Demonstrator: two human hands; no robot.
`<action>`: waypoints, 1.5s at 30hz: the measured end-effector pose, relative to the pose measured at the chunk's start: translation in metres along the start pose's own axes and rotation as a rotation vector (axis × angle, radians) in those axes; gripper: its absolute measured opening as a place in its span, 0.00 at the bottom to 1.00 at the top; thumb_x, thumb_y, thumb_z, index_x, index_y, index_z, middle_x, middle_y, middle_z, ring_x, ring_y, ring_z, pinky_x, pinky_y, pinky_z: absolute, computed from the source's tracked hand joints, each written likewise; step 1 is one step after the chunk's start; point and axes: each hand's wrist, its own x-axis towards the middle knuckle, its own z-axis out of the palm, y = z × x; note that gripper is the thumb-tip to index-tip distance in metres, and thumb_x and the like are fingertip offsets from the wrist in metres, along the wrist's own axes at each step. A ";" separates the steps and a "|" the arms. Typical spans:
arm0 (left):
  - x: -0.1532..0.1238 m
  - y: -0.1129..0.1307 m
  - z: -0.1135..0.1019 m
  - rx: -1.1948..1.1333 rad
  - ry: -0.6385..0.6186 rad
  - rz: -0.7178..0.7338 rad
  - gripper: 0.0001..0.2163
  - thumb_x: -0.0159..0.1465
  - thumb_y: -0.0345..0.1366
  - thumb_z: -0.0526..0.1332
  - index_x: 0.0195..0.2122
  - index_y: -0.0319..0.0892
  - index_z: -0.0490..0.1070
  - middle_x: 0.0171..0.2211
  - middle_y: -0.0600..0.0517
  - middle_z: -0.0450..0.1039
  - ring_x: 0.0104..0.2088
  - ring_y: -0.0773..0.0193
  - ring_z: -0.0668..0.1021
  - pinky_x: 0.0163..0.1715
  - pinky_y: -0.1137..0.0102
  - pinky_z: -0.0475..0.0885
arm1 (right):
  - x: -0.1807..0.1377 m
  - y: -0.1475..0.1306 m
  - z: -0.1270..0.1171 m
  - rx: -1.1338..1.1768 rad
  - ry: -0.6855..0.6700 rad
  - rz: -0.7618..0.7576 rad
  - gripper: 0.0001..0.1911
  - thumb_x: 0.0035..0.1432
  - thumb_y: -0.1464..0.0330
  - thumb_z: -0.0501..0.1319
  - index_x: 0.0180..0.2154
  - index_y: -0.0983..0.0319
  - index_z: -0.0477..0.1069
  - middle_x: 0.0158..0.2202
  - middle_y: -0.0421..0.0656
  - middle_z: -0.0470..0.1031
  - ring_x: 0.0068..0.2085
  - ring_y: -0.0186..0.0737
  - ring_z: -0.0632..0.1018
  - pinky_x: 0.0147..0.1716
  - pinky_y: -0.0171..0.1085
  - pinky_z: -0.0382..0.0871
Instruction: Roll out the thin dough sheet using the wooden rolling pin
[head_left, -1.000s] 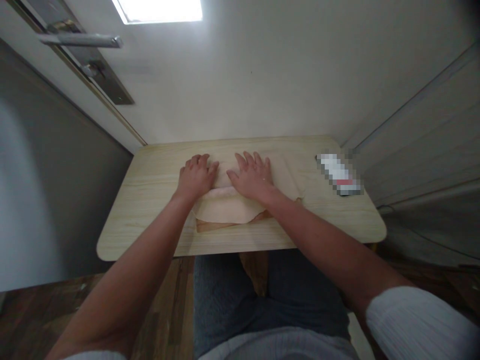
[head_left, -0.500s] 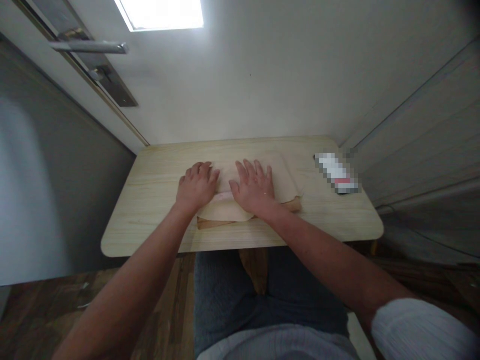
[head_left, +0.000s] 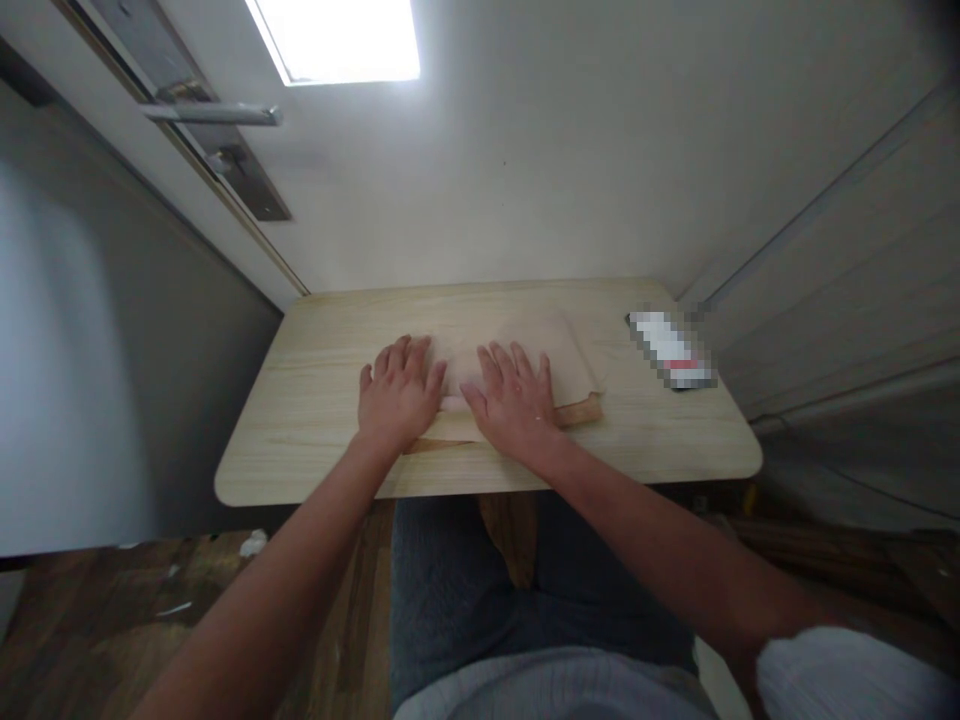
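Hands palms-down, fingers spread | beige sheet beneath, ungripped | slim object pixelated, writing unreadable

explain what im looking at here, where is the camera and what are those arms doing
No machine here: just a person wearing one camera on the head, which looks forward and down. The left hand and right hand rest palm down, fingers spread, on a thin pale sheet. Some brown material shows along its near edge. It all lies on a wood-patterned table. Off to the right is a pixelated object, too masked to identify. Neither hand appears to grip anything.
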 end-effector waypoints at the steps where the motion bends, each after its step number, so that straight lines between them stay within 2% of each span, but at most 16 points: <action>1: -0.002 0.001 -0.001 -0.002 0.004 0.000 0.27 0.71 0.52 0.40 0.67 0.50 0.57 0.67 0.45 0.59 0.65 0.49 0.63 0.61 0.50 0.59 | -0.002 0.000 0.000 0.003 -0.001 -0.003 0.31 0.70 0.53 0.44 0.67 0.61 0.57 0.68 0.50 0.58 0.68 0.57 0.56 0.65 0.63 0.38; 10: -0.022 0.006 -0.005 0.006 0.044 0.007 0.26 0.71 0.51 0.43 0.66 0.51 0.59 0.68 0.46 0.59 0.65 0.48 0.63 0.61 0.49 0.60 | -0.022 -0.003 -0.003 0.024 0.002 -0.032 0.31 0.70 0.53 0.45 0.66 0.62 0.58 0.68 0.50 0.58 0.68 0.56 0.56 0.65 0.62 0.39; 15: -0.035 0.008 -0.006 0.007 0.074 0.010 0.24 0.70 0.49 0.45 0.66 0.51 0.60 0.67 0.46 0.60 0.65 0.48 0.63 0.61 0.48 0.59 | -0.039 -0.005 -0.005 0.053 0.015 -0.045 0.33 0.70 0.53 0.45 0.67 0.65 0.55 0.68 0.51 0.58 0.68 0.54 0.57 0.66 0.60 0.40; 23: -0.046 0.009 -0.008 0.034 0.062 -0.001 0.24 0.71 0.48 0.46 0.66 0.49 0.60 0.67 0.46 0.59 0.66 0.47 0.62 0.61 0.48 0.58 | -0.051 -0.008 -0.005 0.083 0.036 -0.038 0.33 0.70 0.52 0.46 0.68 0.66 0.54 0.68 0.53 0.58 0.68 0.54 0.57 0.66 0.60 0.37; 27: -0.033 0.009 -0.008 0.058 0.049 -0.019 0.25 0.71 0.48 0.45 0.66 0.48 0.60 0.67 0.45 0.59 0.65 0.47 0.62 0.61 0.47 0.58 | -0.039 -0.008 -0.009 0.092 0.005 -0.018 0.33 0.70 0.52 0.46 0.67 0.65 0.56 0.68 0.52 0.59 0.68 0.53 0.57 0.66 0.60 0.37; 32: -0.003 0.005 -0.008 0.053 0.011 -0.007 0.25 0.71 0.48 0.45 0.67 0.48 0.58 0.67 0.45 0.59 0.65 0.47 0.62 0.60 0.49 0.60 | -0.006 -0.003 -0.013 0.078 -0.041 -0.034 0.30 0.70 0.51 0.46 0.66 0.59 0.59 0.69 0.47 0.57 0.69 0.53 0.54 0.66 0.60 0.34; 39: 0.041 -0.009 0.000 -0.025 0.053 -0.012 0.24 0.71 0.47 0.47 0.63 0.42 0.62 0.63 0.41 0.65 0.62 0.48 0.67 0.58 0.52 0.63 | 0.043 0.000 -0.007 0.022 -0.091 -0.005 0.31 0.69 0.50 0.44 0.66 0.56 0.58 0.69 0.45 0.58 0.68 0.56 0.55 0.66 0.61 0.37; 45: 0.068 -0.016 0.011 -0.103 0.058 -0.017 0.22 0.71 0.45 0.48 0.59 0.39 0.66 0.57 0.39 0.70 0.57 0.47 0.72 0.55 0.52 0.66 | 0.071 0.005 -0.001 0.011 -0.105 -0.007 0.31 0.68 0.49 0.46 0.66 0.56 0.59 0.68 0.47 0.58 0.68 0.57 0.55 0.64 0.63 0.41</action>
